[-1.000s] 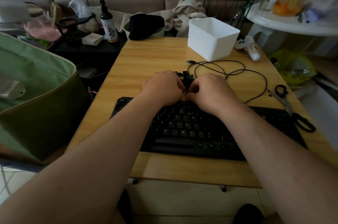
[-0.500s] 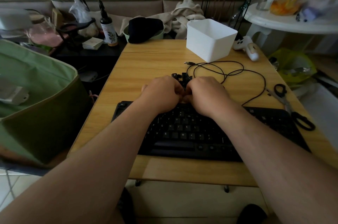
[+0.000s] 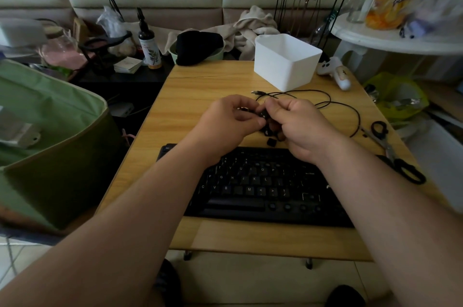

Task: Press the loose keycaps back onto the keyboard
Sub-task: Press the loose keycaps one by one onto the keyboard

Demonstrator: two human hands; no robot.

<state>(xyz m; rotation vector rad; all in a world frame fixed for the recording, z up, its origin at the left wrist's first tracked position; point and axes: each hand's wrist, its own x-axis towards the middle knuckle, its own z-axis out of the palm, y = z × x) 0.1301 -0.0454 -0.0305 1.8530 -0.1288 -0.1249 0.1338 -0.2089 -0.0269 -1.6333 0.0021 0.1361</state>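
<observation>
My right hand [image 3: 299,126] pinches a small black keycap [image 3: 263,114] between thumb and forefinger, held above the table [image 3: 200,96]. My left hand [image 3: 229,121] is curled beside it, fingertips meeting the cap; I cannot tell whether something dark at its fingers is a second one. More loose keycaps [image 3: 271,142] lie just below the hands, beside the far edge of the black keyboard [image 3: 263,189]. The keyboard lies toward me from the grip, long axis running left to right, both hands about equally near. I cannot make out the empty sockets.
</observation>
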